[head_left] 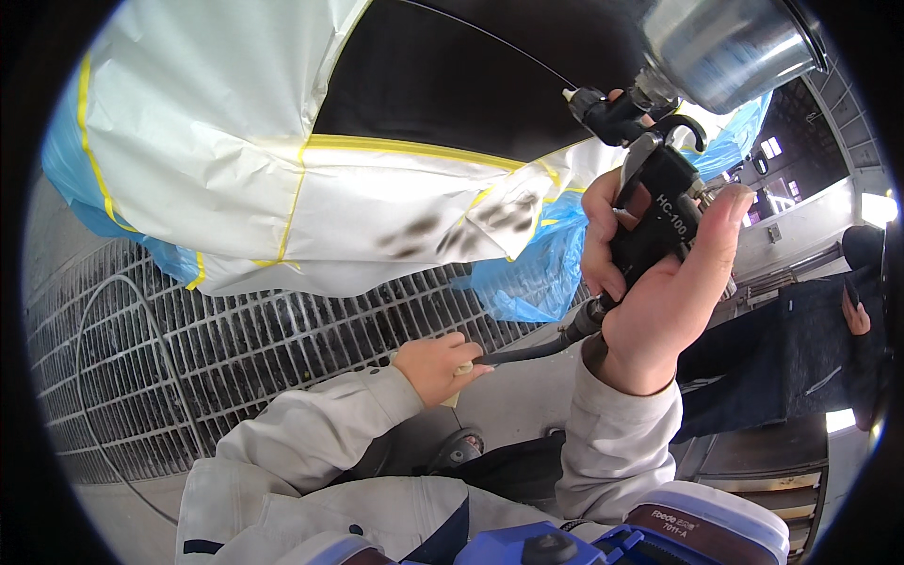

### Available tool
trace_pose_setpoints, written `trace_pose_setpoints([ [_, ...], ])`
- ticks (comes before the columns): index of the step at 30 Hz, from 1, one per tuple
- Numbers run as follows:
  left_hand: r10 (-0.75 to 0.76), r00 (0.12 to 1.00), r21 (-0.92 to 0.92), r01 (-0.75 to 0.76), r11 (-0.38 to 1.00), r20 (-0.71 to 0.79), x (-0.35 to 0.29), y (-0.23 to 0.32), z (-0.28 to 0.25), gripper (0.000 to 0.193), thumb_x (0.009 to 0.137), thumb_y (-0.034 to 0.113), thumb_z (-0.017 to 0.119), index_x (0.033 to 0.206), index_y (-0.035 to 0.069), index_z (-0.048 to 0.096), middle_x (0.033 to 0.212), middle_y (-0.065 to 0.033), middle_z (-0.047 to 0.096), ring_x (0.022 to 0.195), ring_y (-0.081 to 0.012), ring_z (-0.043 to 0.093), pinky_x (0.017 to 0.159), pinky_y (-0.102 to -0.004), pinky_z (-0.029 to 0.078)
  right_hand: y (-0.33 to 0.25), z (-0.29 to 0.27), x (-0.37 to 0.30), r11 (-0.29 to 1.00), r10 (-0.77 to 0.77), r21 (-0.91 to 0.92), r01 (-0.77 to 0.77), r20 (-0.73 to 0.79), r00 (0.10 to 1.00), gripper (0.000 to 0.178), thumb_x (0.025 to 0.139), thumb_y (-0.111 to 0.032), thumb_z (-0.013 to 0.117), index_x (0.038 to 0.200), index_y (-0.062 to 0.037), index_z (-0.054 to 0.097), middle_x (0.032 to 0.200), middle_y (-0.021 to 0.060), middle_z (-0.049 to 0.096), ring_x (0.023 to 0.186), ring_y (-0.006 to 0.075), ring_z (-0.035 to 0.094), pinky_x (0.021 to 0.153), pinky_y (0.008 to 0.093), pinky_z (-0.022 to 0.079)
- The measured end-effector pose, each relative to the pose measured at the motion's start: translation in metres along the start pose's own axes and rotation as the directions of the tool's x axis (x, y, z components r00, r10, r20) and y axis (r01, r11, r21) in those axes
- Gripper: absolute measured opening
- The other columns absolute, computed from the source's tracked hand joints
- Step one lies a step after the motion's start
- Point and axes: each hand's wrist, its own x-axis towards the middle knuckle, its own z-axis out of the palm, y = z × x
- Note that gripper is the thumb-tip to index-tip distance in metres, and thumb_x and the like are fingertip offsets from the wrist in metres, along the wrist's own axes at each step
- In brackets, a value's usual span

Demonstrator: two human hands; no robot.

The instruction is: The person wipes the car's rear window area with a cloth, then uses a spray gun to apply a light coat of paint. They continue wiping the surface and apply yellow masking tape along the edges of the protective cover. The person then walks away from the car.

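My right hand [664,301] is wrapped round the grip of a black spray gun [657,221], holding it up at the right with its thumb raised. A shiny metal paint cup [730,47] sits on the gun. From the grip's lower end a dark air hose [532,353] runs to my left hand [435,365], which is closed on it. Something small and pale yellow shows at the left fingers; its kind is unclear. Ahead lies a glossy black panel [443,80], framed by white masking sheet [217,122] and yellow tape [414,148]. Dark paint smudges mark the sheet.
Blue plastic film [532,278] hangs below the sheet. A metal floor grating [311,348] spans the left, where a thin hose [141,292] loops. At the right stands another person in dark clothes [753,358]. Respirator parts [697,518] fill the lower edge.
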Motion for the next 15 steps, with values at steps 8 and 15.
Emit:
trace_pose_setpoints([
  [8, 0.007, 1.000, 0.018, -0.007, 1.000, -0.007, 0.001, -0.004, 0.004, 0.032, 0.101, 0.048, 0.076, 0.110, 0.017, 0.074, 0.095, -0.0041, 0.065, 0.077, -0.0302, 0.073, 0.064, -0.0425, 0.058, 0.000, 0.002, -0.004, 0.999, 0.026, 0.033, -0.024, -0.068, 0.997, 0.090, 0.112, -0.077, 0.023, 0.094, 0.0043, 0.057, 0.074, 0.0104, 0.060, 0.045, 0.0103, 0.040, 0.044, 0.0256, 0.031],
  [15, 0.033, 0.999, 0.027, -0.033, 0.999, 0.004, -0.002, 0.001, 0.006, 0.030, 0.102, 0.048, 0.074, 0.108, 0.018, 0.073, 0.093, -0.0036, 0.063, 0.075, -0.0302, 0.071, 0.063, -0.0429, 0.057, -0.001, -0.001, -0.011, 0.994, 0.075, 0.083, -0.073, -0.017, 0.997, 0.085, 0.113, -0.074, 0.023, 0.107, 0.0037, 0.058, 0.073, 0.0106, 0.059, 0.044, 0.0105, 0.040, 0.043, 0.0263, 0.031],
])
